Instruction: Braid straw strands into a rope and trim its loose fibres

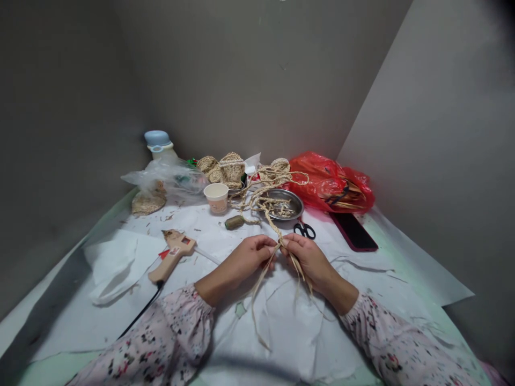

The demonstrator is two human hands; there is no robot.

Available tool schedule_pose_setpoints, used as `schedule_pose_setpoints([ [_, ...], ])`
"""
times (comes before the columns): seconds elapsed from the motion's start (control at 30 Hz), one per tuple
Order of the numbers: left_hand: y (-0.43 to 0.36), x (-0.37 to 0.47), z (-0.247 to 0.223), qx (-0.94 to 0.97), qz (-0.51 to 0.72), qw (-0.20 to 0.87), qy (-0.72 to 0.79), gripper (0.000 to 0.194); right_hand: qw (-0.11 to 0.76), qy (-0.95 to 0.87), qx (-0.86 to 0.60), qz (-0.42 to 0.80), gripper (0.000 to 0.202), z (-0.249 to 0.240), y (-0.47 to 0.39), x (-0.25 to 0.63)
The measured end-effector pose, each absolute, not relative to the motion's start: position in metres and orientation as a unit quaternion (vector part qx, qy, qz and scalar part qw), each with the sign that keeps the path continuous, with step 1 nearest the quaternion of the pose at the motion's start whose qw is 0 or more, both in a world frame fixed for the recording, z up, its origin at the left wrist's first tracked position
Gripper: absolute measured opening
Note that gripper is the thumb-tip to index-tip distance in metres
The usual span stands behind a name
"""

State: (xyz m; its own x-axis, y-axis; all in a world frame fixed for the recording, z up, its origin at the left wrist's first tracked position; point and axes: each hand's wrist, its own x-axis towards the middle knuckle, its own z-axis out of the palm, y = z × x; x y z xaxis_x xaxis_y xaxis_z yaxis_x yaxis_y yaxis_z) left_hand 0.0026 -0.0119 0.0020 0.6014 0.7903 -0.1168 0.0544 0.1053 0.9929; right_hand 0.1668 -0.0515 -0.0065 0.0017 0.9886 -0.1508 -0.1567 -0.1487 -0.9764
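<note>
A pale braided straw cord [271, 220] runs from the pile at the back down to my two hands. My left hand [257, 254] pinches it at its near end from the left, thumb against fingers. From the right, my right hand [306, 257] is closed on the same spot, the hands almost touching. Loose straw strands [257, 300] hang from the braid below the fingers, some passing under my right palm. Black-handled scissors [304, 231] lie just beyond my right hand, their blades partly hidden.
A metal bowl [300, 206] with straw scraps stands ahead, beside a paper cup [216, 199] and a thread spool [234, 222]. At left lies a corded glue gun [171, 257]. A red plastic bag [322, 182] and a phone [354, 231] are at right. Walls [257, 80] rise behind.
</note>
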Motion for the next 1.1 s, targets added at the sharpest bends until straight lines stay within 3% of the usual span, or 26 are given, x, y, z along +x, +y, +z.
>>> schedule_pose_setpoints([
  [0.13, -0.013, 0.004, 0.003, 0.621, 0.290, 0.637, 0.352, 0.010, 0.495, -0.405, -0.503, 0.581, 0.026, -0.002, -0.052, 0.166],
  [0.37, -0.016, 0.001, 0.011, 0.509, 0.275, 0.753, 0.314, 0.020, 0.485, -0.412, -0.509, 0.579, 0.025, -0.002, -0.052, 0.167],
  [0.63, -0.018, 0.005, 0.009, 0.473, 0.283, 0.766, 0.331, 0.014, 0.498, -0.398, -0.495, 0.590, 0.024, -0.002, -0.052, 0.167],
  [0.87, -0.010, 0.002, 0.006, 0.653, 0.301, 0.582, 0.379, 0.010, 0.501, -0.396, -0.481, 0.601, 0.023, -0.004, -0.051, 0.170],
  [1.1, -0.008, 0.003, 0.002, 0.741, 0.301, 0.474, 0.369, 0.015, 0.505, -0.395, -0.460, 0.614, 0.022, -0.008, -0.049, 0.173],
])
